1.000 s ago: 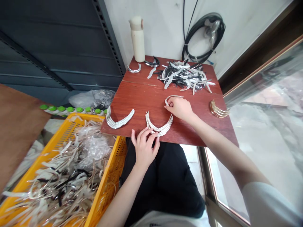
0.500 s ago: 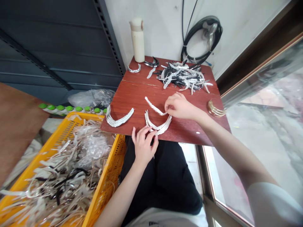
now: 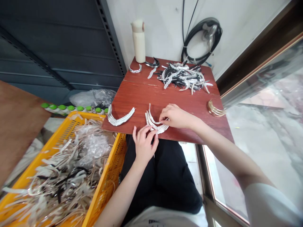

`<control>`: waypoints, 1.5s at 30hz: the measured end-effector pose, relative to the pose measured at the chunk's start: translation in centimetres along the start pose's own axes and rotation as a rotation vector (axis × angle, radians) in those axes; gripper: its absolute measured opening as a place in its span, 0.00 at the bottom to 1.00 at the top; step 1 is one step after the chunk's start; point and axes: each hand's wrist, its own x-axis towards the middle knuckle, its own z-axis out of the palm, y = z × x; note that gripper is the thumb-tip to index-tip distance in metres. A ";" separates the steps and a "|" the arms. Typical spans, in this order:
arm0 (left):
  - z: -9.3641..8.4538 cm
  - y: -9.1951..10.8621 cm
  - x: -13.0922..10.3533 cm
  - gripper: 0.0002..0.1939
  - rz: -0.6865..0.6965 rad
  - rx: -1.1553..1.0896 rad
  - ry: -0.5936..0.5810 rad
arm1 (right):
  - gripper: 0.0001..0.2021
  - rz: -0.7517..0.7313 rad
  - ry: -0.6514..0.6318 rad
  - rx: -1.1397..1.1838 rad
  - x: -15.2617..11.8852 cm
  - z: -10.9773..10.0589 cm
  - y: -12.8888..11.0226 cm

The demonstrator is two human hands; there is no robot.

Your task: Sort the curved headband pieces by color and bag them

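Observation:
My right hand (image 3: 174, 116) pinches a thin curved white strip (image 3: 151, 114) near one end, at the inner side of a nested stack of curved white strips (image 3: 162, 128). The stack lies near the front edge of the reddish-brown table (image 3: 139, 90). Against the front of that stack rest the fingertips of my left hand (image 3: 144, 142), fingers spread. A second nested stack of curved white strips (image 3: 119, 120) lies to the left, apart from both hands. What the strips are made of I cannot tell.
At the back of the table is a tangled pile of black, white and silvery strips (image 3: 183, 75), near a cream bottle (image 3: 139, 42). Gold curved pieces (image 3: 215, 108) lie at the right edge. A yellow crate (image 3: 94, 192) full of strips stands lower left; coiled black cable (image 3: 184, 41) hangs behind.
My right hand has moved toward me and slightly left, bringing the strip from behind the stack down against its inner side. My left hand has stayed in place.

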 end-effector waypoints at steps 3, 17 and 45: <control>0.0 0.0 0.0 0.10 -0.005 -0.001 0.000 | 0.10 0.048 -0.005 -0.076 -0.4 -0.7 -0.5; -0.4 0.7 -0.1 0.13 -0.007 0.007 -0.012 | 0.10 -0.010 0.114 0.026 -1.2 0.7 -2.0; -6.4 -29.7 -11.6 0.22 -1.055 0.298 -0.203 | 0.13 -0.029 0.287 0.509 -8.4 10.9 -10.5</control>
